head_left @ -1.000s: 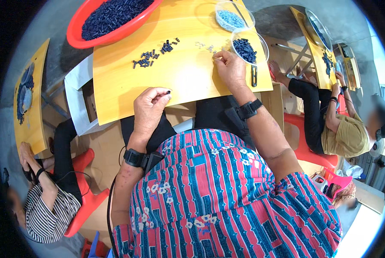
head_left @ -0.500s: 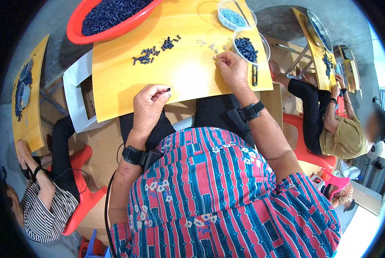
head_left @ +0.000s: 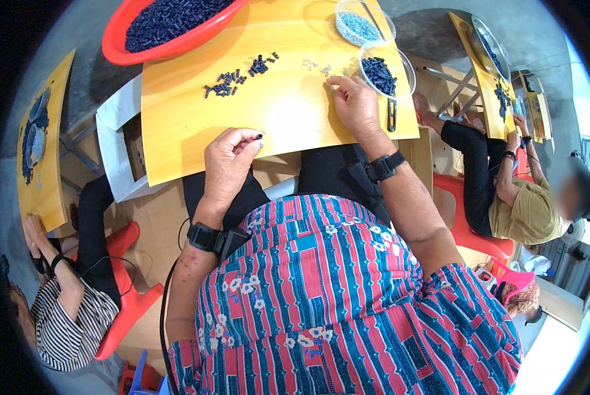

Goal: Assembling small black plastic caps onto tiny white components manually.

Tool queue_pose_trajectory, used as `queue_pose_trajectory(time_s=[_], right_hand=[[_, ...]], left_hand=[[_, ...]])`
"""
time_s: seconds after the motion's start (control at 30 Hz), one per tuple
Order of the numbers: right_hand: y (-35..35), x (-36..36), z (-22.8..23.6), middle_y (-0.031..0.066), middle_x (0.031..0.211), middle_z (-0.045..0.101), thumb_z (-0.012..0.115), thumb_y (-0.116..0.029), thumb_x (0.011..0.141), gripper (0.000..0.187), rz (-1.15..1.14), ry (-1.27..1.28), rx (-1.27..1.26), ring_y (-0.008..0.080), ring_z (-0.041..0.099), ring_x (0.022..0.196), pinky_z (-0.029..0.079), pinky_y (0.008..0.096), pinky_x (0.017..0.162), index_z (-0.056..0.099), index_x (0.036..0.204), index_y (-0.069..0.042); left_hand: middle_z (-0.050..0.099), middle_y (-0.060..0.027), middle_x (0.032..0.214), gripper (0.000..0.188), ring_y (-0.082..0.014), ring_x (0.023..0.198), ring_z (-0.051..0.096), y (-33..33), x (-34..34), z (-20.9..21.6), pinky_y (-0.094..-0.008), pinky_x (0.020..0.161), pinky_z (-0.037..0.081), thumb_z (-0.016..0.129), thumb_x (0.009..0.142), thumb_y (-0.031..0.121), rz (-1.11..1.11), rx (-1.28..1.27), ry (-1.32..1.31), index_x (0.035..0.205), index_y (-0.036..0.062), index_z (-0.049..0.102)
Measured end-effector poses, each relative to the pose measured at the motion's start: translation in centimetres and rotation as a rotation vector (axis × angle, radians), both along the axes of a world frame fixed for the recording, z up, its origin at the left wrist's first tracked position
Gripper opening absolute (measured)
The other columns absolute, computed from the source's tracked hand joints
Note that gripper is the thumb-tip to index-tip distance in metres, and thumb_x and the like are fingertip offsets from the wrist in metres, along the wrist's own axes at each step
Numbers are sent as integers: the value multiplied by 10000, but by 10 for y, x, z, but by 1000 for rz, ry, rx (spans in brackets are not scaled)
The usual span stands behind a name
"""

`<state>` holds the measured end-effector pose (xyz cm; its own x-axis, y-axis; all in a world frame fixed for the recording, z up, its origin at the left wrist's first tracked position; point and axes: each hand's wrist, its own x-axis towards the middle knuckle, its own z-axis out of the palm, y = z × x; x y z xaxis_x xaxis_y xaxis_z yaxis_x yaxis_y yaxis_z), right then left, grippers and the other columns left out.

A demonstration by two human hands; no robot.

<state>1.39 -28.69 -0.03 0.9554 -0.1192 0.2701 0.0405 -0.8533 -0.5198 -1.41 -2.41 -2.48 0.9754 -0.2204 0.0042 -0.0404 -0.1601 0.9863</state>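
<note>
Near the table's front edge, my left hand is closed, pinching a small black tube-shaped piece between thumb and fingertips. My right hand reaches over the yellow table with its fingers bent together, their tips down by a scatter of small clear pieces. Whether anything is between those fingertips is too small to make out. Just beyond this hand stands a clear round tub of black tube pieces. A loose group of the same black pieces lies left of the table's middle.
A big red basin full of black pieces stands at the far left of the yellow table. A second clear tub holds light-blue bits. A black tool lies at the right edge. Other people sit at tables on both sides.
My right hand has shifted slightly away from me and left, its fingertips now farther over the clear pieces. My left hand stays nearly still with the black piece.
</note>
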Motion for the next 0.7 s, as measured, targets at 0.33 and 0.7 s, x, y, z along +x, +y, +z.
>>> queue_pose_trajectory(time_s=[0.33,0.7], right_hand=[[-5,4,-8,120,783,628,634,-30,800,143,49,-71,-125,293,628,721,514,373,667,721,906,-72],[-2,-1,-10,138,778,679,666,-111,834,131,-174,54,213,215,633,695,498,313,660,721,914,-23]], left_hand=[[670,-26,862,106,-70,770,611,3,1,-1,-220,718,506,681,849,31,-38,45,2,947,-8,691],[669,-27,859,105,-72,764,609,4,1,1,-224,707,505,683,847,36,-35,56,-1,943,-6,693]])
